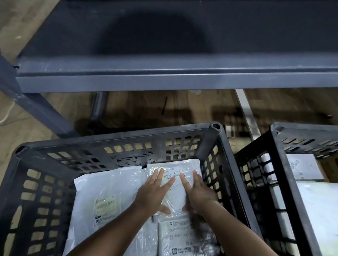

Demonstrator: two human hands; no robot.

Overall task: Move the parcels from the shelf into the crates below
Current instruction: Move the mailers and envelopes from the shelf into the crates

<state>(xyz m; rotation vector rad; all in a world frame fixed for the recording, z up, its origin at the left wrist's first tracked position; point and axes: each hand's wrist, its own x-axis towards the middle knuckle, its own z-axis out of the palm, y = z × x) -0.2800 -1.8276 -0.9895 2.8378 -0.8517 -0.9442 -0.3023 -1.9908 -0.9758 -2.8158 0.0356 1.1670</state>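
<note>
left hand point(152, 192), right hand point(199, 195), fingers point(159, 177) straight, flat on parcel point(175, 193) in crate point(107, 142); second crate point(281, 161) beside, shelf point(169, 79) above

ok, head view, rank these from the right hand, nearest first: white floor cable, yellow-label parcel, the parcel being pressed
1. Pressed parcel: the right hand lies flat on it, at the far right corner of the crate.
2. Yellow-label parcel: same crate, left side.
3. White cable: on the floor outside the crate, far left.
</note>
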